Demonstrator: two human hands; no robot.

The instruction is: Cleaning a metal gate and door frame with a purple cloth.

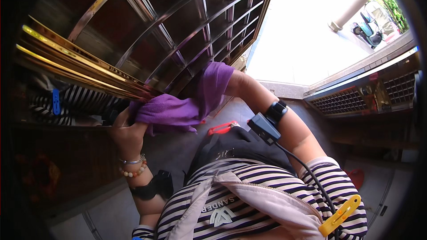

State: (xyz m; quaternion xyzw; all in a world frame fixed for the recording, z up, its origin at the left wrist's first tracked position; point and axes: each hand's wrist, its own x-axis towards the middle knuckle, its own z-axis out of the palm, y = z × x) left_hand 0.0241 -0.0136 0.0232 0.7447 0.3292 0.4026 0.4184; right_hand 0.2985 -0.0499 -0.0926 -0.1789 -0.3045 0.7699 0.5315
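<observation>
A purple cloth (pixel 176 108) stretches between my two hands, bunched at the left and raised at the right. My left hand (pixel 128 135) grips its left end beside the gold-coloured metal edge (pixel 83 68) of a door, the fingertips hidden. The other end drapes over my right hand (pixel 235 81), close to the dark door panel (pixel 140 50) with its shiny metal grille (pixel 166 36). Only the wrist side of that hand shows, so its fingers cannot be seen. On the glossy edge face, a reflection of a striped sleeve appears.
Beyond the doorway lies a bright paved area (pixel 293 40) with a column (pixel 353 3) and a parked scooter (pixel 370 30). Another panel with a metal grille (pixel 343 101) stands at the right. A cable (pixel 310 170) runs along my right arm from a wrist-mounted device (pixel 265 128).
</observation>
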